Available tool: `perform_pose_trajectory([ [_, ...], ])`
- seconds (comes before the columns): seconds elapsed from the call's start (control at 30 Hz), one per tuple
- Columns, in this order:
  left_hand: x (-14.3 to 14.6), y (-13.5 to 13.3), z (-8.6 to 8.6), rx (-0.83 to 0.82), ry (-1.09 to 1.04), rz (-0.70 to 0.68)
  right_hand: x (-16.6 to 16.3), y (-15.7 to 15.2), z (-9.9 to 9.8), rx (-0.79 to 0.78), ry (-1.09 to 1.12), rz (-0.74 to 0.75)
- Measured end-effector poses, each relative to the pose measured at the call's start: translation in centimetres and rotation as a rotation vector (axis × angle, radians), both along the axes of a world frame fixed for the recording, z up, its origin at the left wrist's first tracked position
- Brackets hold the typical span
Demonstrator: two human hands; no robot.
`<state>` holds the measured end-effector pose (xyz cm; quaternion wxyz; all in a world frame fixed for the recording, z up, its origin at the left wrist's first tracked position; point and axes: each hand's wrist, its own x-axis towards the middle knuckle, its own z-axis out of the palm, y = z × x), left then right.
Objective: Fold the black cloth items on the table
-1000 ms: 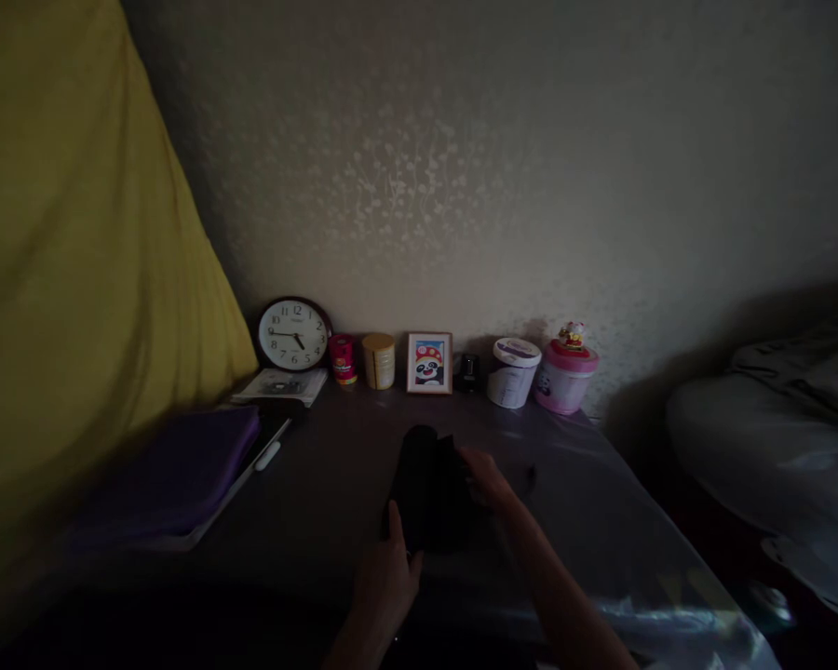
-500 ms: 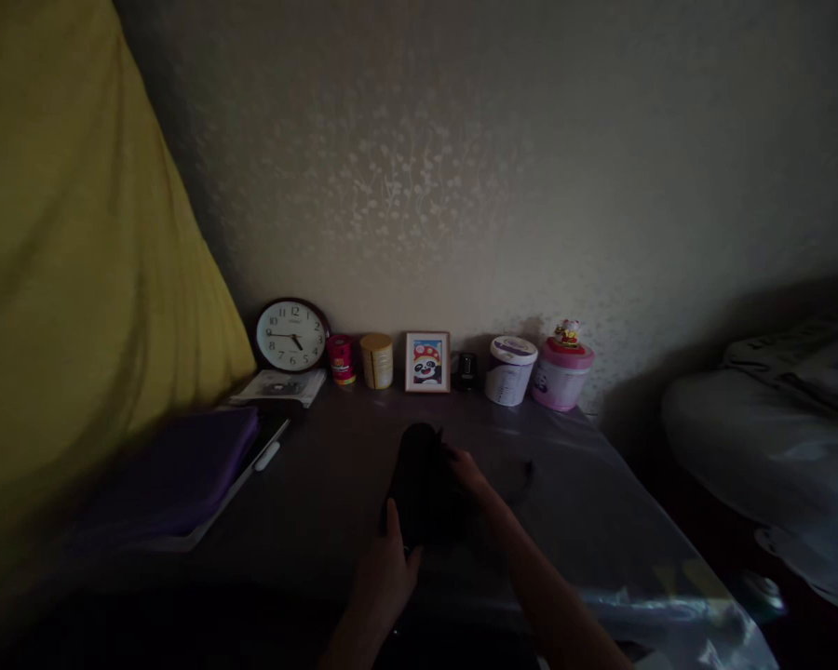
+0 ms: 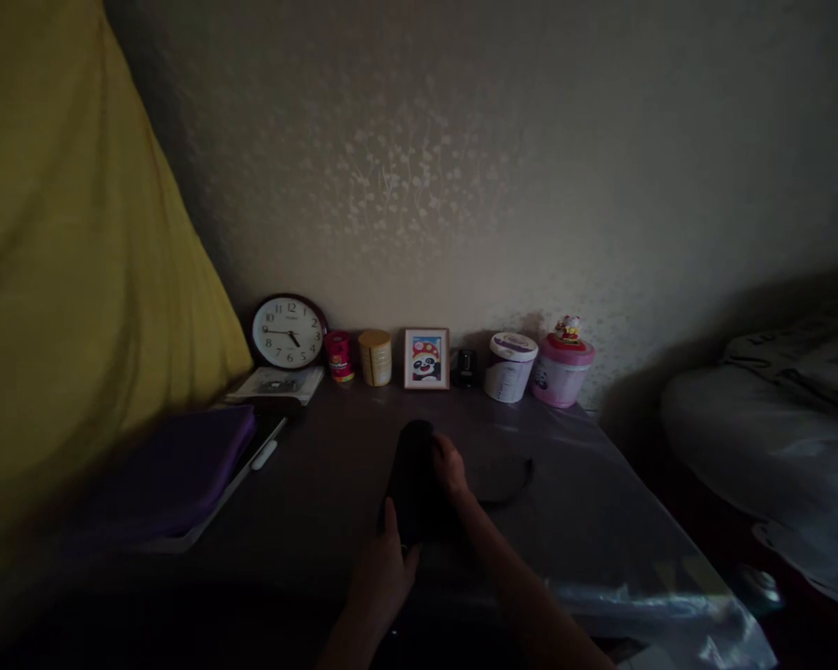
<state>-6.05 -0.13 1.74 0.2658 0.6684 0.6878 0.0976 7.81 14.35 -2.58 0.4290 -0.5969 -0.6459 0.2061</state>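
Note:
A black soft-looking bag [image 3: 413, 475] lies at the front middle of the table, too dark to show its details. My left hand [image 3: 384, 563] grips its near left edge, thumb on top and fingers partly hidden. On its right side, toward the far end, my right hand [image 3: 451, 468] is closed with the fingertips against the dark fabric. A thin black strap or cord [image 3: 509, 501] trails over the table to the right of the bag, its end curling up near the right forearm.
Along the wall stand a clock [image 3: 289, 332], a red tub [image 3: 339, 357], a yellow canister [image 3: 375, 358], a framed panda picture [image 3: 426, 359], a small black item [image 3: 467, 368], a white tub [image 3: 510, 368] and a pink-lidded tub [image 3: 562, 372]. A purple folder [image 3: 174, 465] lies left.
My right hand has moved left and slightly up along the bag, and the raised flap by it has come down. More of the strap shows. My left hand stays in place.

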Motion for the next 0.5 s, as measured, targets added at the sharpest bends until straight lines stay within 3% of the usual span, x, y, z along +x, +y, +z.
perform_pose_trajectory([
  [0.27, -0.2, 0.4, -1.1, 0.015, -0.047, 0.013, -4.6, -2.2, 0.8, 0.207, -0.199, -0.01],
  [0.5, -0.1, 0.2, -1.2, 0.015, -0.045, 0.01, -5.8, -4.5, 2.2, 0.162, -0.349, 0.097],
])
